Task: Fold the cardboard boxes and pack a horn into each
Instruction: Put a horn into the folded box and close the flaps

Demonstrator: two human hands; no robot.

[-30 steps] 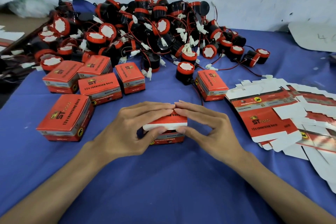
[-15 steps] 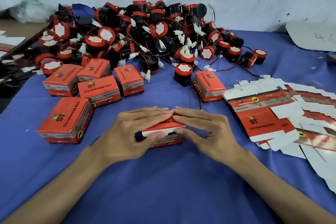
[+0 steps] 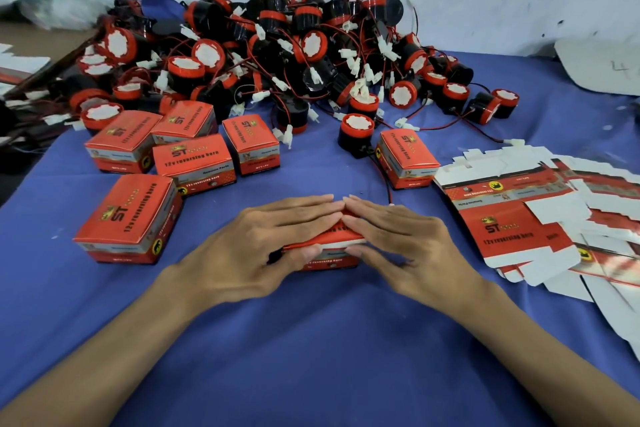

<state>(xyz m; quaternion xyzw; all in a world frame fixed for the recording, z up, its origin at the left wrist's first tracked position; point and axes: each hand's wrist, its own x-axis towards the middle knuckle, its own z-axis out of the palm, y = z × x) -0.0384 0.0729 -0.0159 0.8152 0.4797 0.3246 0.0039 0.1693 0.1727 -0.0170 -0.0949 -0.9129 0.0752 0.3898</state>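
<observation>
- Two hands work nearest me on the blue cloth [image 3: 311,357]. My left hand [image 3: 263,246] and right hand [image 3: 405,246] lie flat over one small red carton [image 3: 332,258], with the fingers straight and close together. The fingertips meet above the lid and the thumbs press its front edge.
- That carton sits on the cloth between my palms. I cannot see whether a horn is inside.
- To close it well, I judge I should press evenly with both hands. The thumbs should steer the white tuck flap [image 3: 341,245] behind the front wall, so the top does not buckle.
- Against half a second ago, the lid sits lower, less white flap shows, and my hands lie flatter.
- Farther out, five closed boxes [image 3: 194,159] stand to the left. A sixth box [image 3: 407,159] stands to the right, just beside a lone horn [image 3: 356,132].
- Unfolded flat cartons [image 3: 519,218] fan out on the right.
- Farthest back, the heap of horns [image 3: 294,55] lies tangled in wires below the wall.
</observation>
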